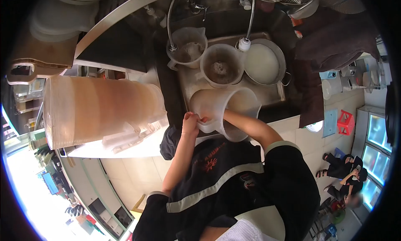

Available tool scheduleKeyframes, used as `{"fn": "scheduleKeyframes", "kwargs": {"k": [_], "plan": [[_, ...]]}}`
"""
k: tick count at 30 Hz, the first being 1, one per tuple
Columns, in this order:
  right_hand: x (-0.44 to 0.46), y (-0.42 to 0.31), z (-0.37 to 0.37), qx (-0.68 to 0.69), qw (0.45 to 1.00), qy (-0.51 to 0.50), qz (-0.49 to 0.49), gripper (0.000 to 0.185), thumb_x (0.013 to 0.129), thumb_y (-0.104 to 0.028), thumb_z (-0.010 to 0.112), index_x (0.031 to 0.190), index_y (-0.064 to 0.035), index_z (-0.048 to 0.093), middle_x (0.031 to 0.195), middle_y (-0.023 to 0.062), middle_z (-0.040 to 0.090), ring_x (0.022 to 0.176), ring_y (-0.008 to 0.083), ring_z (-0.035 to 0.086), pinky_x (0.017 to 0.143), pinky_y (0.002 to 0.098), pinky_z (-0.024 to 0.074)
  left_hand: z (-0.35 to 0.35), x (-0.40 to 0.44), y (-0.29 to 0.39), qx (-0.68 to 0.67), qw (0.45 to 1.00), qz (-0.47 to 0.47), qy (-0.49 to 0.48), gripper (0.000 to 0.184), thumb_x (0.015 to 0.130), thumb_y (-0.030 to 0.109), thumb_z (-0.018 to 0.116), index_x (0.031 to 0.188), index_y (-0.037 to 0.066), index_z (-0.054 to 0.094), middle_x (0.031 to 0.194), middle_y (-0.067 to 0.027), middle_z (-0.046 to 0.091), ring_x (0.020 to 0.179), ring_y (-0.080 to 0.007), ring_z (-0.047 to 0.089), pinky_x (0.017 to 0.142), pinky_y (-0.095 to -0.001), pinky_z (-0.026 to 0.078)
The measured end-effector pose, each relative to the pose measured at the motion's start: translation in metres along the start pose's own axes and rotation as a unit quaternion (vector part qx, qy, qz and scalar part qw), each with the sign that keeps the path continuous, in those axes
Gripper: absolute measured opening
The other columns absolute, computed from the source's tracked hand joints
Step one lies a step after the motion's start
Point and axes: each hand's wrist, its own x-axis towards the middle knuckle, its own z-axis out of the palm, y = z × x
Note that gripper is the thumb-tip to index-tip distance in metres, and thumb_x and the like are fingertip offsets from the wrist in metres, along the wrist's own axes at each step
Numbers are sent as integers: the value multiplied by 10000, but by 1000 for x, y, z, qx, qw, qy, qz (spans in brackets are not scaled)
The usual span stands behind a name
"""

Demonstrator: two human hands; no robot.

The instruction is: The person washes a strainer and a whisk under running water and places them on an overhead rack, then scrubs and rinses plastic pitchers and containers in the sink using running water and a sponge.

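A large translucent plastic pitcher (242, 101) lies tipped on its side over the front of the sink, its mouth turned to the right. My left hand (191, 123) is closed around its handle. My right forearm (252, 126) reaches in through the mouth. The right hand is inside, only a blurred shape through the cloudy wall, so its fingers and anything in them cannot be made out. Just behind stand two more pitchers, a middle one (221, 65) and a left one (188, 45), with foamy liquid in them.
The metal sink (190, 88) also holds a round pot (269, 61) of whitish liquid. Two hoses hang above, one with a white nozzle (244, 44). A tall stack of plastic containers (104, 107) stands left. Dark cloths (334, 42) hang right. Other people (346, 174) are at far right.
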Motion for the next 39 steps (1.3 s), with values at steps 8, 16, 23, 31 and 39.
{"fn": "scheduleKeyframes", "kwargs": {"k": [8, 16, 23, 31, 39], "plan": [[-16, 8, -11, 97, 994, 22, 36, 242, 778, -296, 496, 866, -82, 567, 828, 28, 566, 736, 121, 524, 670, 244, 429, 20, -40, -28, 61, 998, -27, -3, 260, 666, -37, 467, 825, 92, 307, 712, -94, 433, 499, -202, 492, 455, -340, 440], [-14, 11, 11, 280, 959, -25, 47, 282, 791, -363, 489, 867, -102, 564, 830, 13, 551, 736, 117, 510, 662, 238, 426, 0, -10, -23, 158, 984, -88, 3, 202, 734, 76, 449, 931, 87, 404, 849, -107, 467, 754, -237, 515, 636, -397, 479], [-34, 44, -43, -26, 990, 33, 134, 315, 803, -406, 474, 899, -118, 559, 815, 6, 538, 710, 106, 496, 632, 222, 420, 22, -41, 48, 533, 813, 202, -119, 426, 882, 355, 305, 1074, 1, 444, 991, -123, 520, 973, -208, 472, 873, -320, 338], [-44, 46, -56, -242, 941, 142, 189, 343, 816, -404, 446, 988, -123, 540, 815, 13, 541, 680, 102, 500, 602, 214, 419, 126, -242, 183, -199, 811, 215, -507, 233, 848, 299, 376, 926, 90, 310, 895, -88, 359, 761, -179, 460, 710, -397, 332], [-25, 50, -52, 155, 983, 101, 8, 483, 766, -505, 469, 974, -77, 554, 845, 66, 580, 743, 180, 556, 613, 294, 461, 114, -282, 198, -222, 756, 205, -581, 182, 842, 232, 358, 870, 61, 301, 839, -80, 343, 651, -165, 501, 679, -365, 333]]}}
